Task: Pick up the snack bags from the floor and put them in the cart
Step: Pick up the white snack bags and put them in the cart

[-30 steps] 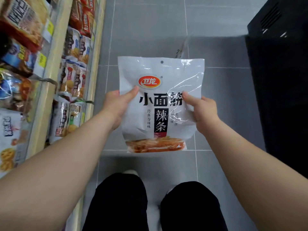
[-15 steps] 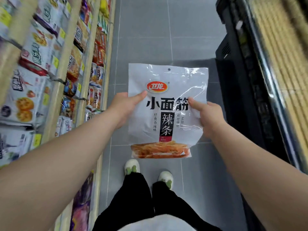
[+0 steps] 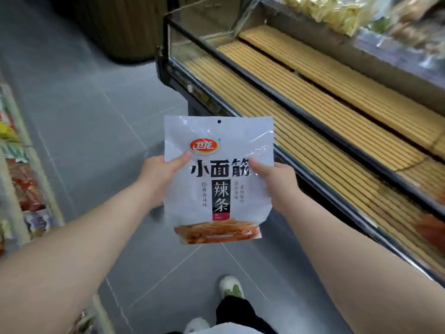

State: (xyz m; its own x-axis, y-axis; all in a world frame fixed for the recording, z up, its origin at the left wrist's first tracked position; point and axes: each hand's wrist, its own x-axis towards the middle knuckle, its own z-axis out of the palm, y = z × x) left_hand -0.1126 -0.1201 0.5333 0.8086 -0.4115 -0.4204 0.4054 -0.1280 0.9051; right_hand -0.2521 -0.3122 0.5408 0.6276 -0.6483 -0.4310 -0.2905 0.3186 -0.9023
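Grey floor tiles (image 3: 96,131) fill the aisle below me, with pale grout lines running slantwise. On my left a shelf (image 3: 14,179) shows blurred snack packs in red and yellow. On my right stands a dark-framed display case (image 3: 313,121) with glass edges and rows of pale wooden slats inside; more blurred packets lie along its top right edge. A dark ribbed stand (image 3: 120,27) sits at the far end of the aisle.

I hold one bag (image 3: 218,189) upright in front of me, above the floor and well clear of it. It is white and glossy, with a red oval logo, large black Chinese lettering, a small hang hole at the top and a clear window at the bottom showing reddish strips. My left hand (image 3: 159,174) grips its left edge, thumb pressed on the front just under the logo. My right hand (image 3: 277,179) grips the right edge, thumb on the front by the lettering. Both are closed on it; the fingers behind are hidden.

Below, I see a white and green shoe (image 3: 231,288) and dark trousers (image 3: 238,314) on the tiles. No cart is in view.
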